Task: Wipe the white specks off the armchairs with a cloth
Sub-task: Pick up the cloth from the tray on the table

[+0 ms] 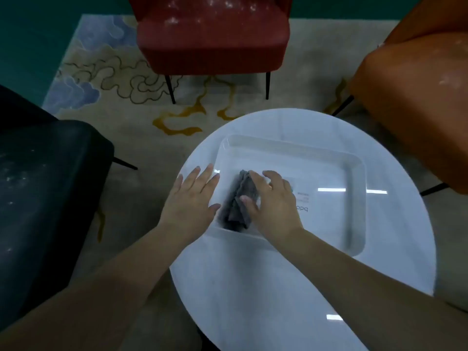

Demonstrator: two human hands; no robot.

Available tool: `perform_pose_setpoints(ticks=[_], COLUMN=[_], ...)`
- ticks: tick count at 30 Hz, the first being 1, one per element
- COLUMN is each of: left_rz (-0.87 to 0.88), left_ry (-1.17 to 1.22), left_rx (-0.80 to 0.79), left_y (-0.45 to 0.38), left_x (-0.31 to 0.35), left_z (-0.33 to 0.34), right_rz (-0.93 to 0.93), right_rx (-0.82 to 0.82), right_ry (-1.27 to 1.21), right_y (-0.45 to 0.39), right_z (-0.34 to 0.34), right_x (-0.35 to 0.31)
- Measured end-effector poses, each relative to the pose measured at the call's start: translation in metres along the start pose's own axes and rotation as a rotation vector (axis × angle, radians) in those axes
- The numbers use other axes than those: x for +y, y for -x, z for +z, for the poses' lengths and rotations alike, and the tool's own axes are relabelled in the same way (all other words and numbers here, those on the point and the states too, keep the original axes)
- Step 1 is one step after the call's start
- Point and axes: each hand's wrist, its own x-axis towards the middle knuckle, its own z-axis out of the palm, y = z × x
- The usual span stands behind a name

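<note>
Gripping a crumpled grey cloth (238, 198) in a glossy rectangular tray (354, 173), the right hand (272, 201); left hand (195, 196) flat.

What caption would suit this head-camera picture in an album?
Right hand grips a grey cloth in a clear tray on a round table, speckled armchairs around.

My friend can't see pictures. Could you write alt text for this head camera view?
A person's right hand grips a folded grey cloth in a clear tray on a round white table, the left hand flat beside it. Red, orange and black armchairs around it show white specks.
</note>
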Motion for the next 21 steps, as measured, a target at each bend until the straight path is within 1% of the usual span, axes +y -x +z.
perform_pose_setpoints(ticks=[2, 7, 9, 12, 16, 21], left_rz=[0.022, 0.050, 0.050, 0.062, 0.058, 0.060], left_ry=[0.001, 0.050, 0.057, 0.064, 0.068, 0.035], left_rx=[-0.023, -0.016, -0.012, 0.003, 0.002, -0.028], left_y=[-0.004, -0.005, -0.006, -0.005, -0.004, -0.005], left_x=[-0.005, -0.013, -0.015, -0.014, -0.015, -0.016], left_z=[0.005, 0.019, 0.020, 0.021, 0.023, 0.018], right_rz=[0.089, 0.255, 0.295, 0.316, 0.302, 0.282], right_rx=[0.053, -0.066, -0.084, -0.093, -0.078, -0.141], right_ry=[-0.036, 0.000, -0.002, -0.027, -0.148, -0.204], right_y=[-0.006, -0.014, -0.017, -0.019, -0.021, -0.029], right_z=[0.010, 0.036, 0.042, 0.047, 0.048, 0.035], right_x=[-0.006, -0.015, -0.015, -0.014, -0.012, -0.006])
